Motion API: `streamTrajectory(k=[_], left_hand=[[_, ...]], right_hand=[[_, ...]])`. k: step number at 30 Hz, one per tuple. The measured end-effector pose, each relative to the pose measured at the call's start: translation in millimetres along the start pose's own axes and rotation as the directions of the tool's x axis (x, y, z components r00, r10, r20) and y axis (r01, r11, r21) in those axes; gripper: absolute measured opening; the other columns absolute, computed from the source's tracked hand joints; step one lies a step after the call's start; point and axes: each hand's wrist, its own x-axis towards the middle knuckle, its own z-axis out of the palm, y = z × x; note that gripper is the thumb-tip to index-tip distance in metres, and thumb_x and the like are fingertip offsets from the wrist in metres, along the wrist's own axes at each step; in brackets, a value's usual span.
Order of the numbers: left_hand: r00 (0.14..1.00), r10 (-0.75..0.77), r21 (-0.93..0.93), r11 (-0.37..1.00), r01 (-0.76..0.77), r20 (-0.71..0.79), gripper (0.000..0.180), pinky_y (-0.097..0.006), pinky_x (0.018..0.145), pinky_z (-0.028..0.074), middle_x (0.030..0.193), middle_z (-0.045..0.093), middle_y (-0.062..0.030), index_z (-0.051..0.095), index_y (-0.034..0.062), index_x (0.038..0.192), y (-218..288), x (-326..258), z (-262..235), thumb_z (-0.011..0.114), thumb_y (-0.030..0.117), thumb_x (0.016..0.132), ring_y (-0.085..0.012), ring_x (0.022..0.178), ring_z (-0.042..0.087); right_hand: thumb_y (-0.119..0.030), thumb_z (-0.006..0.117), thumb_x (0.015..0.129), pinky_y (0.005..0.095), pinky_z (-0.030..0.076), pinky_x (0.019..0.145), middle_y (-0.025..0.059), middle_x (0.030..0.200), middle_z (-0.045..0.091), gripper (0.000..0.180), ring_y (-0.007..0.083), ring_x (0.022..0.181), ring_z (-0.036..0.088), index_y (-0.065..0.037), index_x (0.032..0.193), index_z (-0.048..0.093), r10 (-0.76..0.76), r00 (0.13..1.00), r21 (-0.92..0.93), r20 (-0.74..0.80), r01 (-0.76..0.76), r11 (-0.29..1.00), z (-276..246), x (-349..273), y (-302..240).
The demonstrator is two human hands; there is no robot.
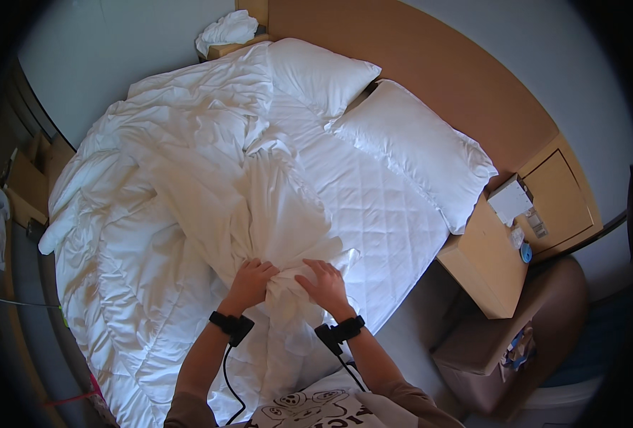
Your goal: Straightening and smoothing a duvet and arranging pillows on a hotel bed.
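A rumpled white duvet [145, 285] covers the left side of the bed and bunches up in front of me. My left hand [251, 284] is closed on a gathered fold of it, with the cloth pulled into creases that fan out from the fingers. Just to the right, my right hand [323, 285] rests at the edge of the same bunch, fingers curved and apart, the thumb toward the cloth. Whether its fingers grip any fabric is hard to see. A quilted white mattress cover [381, 207] shows to the right of the duvet.
Two white pillows [416, 146] [320, 71] lie against the brown headboard [430, 57]. At the right stands a wooden nightstand [487, 264] with a white box [510, 200] and a blue tape roll [526, 252]. A brown armchair [473, 357] is nearby. White cloth [227, 30] sits on the far nightstand.
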Motion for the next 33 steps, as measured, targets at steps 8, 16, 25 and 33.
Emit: streamTrajectory(k=[8, 16, 25, 33], left_hand=[[0.998, 0.056, 0.094, 0.994, -0.052, -0.031, 0.021, -0.034, 0.073, 0.038, 0.085, 0.054, -0.0006, 0.058, 0.0121, 0.087, 11.3, 3.1, -3.8, 0.060, 0.014, 0.066, -0.0203, 0.083, 0.050], [0.997, 0.076, 0.146, 0.986, -0.080, 0.032, 0.021, -0.035, 0.077, 0.038, 0.089, 0.054, -0.0009, 0.058, 0.0118, 0.088, 10.4, -25.6, 3.7, 0.055, 0.007, 0.068, -0.0205, 0.086, 0.049], [0.999, 0.046, 0.112, 0.993, -0.048, 0.028, 0.023, -0.034, 0.076, 0.038, 0.090, 0.052, -0.0017, 0.057, 0.0105, 0.089, 17.4, -22.3, 5.3, 0.057, 0.004, 0.067, -0.0210, 0.087, 0.049], [0.994, 0.095, 0.116, 0.989, -0.088, -0.055, 0.023, -0.032, 0.075, 0.038, 0.093, 0.053, -0.0027, 0.056, 0.0092, 0.093, 19.4, -13.7, 5.8, 0.056, 0.009, 0.070, -0.0203, 0.087, 0.050]], right_hand=[[-0.006, 0.059, 0.076, 0.0363, 0.044, 0.060, 0.0132, 0.073, 0.058, 0.007, 0.0319, 0.068, 0.056, 0.000, 0.080, 0.057, -0.061, 0.997, 0.118, -0.043, 0.066, 0.991, -26.8, -42.5, -13.2], [-0.031, 0.059, 0.080, 0.0300, 0.047, 0.058, 0.0079, 0.066, 0.063, 0.026, 0.0200, 0.057, 0.061, -0.005, 0.076, 0.064, 0.065, 0.662, 0.112, 0.747, -0.221, 0.969, -4.9, -37.0, 33.8], [-0.021, 0.054, 0.076, 0.0429, 0.047, 0.068, 0.0104, 0.079, 0.064, 0.018, 0.0294, 0.076, 0.061, -0.013, 0.090, 0.063, 0.096, 0.875, -0.285, 0.474, 0.049, 0.957, 27.9, 41.6, 74.0], [-0.017, 0.052, 0.078, 0.0397, 0.048, 0.053, 0.0138, 0.066, 0.061, 0.011, 0.0301, 0.063, 0.061, -0.006, 0.077, 0.052, 0.127, 0.985, -0.493, 0.113, -0.056, 0.868, 15.5, 53.8, 51.4]])
